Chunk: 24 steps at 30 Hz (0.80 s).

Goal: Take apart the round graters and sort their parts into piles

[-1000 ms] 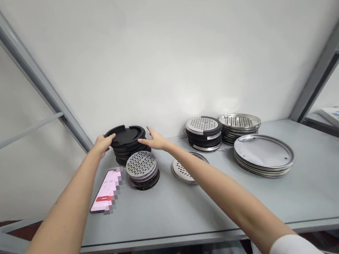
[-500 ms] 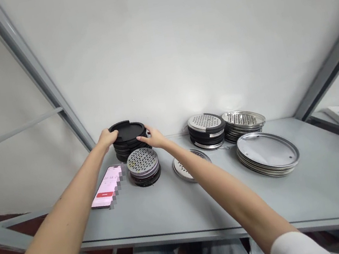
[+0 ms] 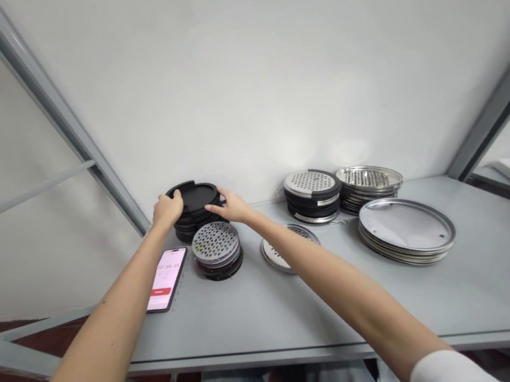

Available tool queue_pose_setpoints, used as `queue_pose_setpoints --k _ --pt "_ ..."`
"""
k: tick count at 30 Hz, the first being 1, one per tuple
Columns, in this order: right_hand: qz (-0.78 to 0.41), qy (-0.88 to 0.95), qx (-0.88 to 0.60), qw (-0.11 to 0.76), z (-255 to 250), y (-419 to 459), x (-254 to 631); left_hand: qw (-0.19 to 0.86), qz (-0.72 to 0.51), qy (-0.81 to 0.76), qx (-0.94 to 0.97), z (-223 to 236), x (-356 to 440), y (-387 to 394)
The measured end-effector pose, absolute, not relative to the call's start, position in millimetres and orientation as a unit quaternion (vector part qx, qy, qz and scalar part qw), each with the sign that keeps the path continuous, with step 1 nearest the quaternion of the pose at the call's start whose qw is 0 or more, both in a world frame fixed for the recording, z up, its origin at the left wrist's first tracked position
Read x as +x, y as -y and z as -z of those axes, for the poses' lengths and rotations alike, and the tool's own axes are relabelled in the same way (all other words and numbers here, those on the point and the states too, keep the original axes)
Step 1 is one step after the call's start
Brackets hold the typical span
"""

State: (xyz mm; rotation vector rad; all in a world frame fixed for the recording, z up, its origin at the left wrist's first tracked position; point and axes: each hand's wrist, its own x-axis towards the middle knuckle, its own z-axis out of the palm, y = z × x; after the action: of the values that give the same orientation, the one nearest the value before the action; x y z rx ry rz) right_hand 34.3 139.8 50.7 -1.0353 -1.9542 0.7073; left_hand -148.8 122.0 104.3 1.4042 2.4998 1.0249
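A stack of black round trays (image 3: 195,196) with raised, partly cut-away rims stands against the wall, left of the middle. My left hand (image 3: 168,209) is closed at the left rim of the top tray, thumb over its edge. On the opposite side, my right hand (image 3: 233,207) grips the rim, with thumb in front and fingers behind. In front of these trays is a shorter pile of round perforated metal grater discs (image 3: 215,241), dark pieces at its bottom. My right forearm partly covers another low pile of grater discs (image 3: 279,258).
A phone (image 3: 168,279) showing a timer lies left of the discs. Right of centre stand black-rimmed graters (image 3: 310,184), larger metal grater discs (image 3: 371,178) and round metal plates (image 3: 404,225). Grey frame posts (image 3: 70,125) flank the table (image 3: 268,320), with a wall behind.
My left hand has shifted slightly up and its thumb farther over the top tray's rim. My right hand stays at its side; the stacks keep their places.
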Motion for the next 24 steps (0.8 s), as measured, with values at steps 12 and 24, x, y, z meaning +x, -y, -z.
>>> queue_pose_setpoints --k 12,24 --pt "-0.184 0.831 -0.365 0.378 -72 -126 80 -0.086 -0.405 -0.709 0.571 -117 -120 -77" --pt "-0.213 0.807 -0.392 0.387 -17 -35 230 0.184 -0.191 -0.433 0.862 -28 12 9"
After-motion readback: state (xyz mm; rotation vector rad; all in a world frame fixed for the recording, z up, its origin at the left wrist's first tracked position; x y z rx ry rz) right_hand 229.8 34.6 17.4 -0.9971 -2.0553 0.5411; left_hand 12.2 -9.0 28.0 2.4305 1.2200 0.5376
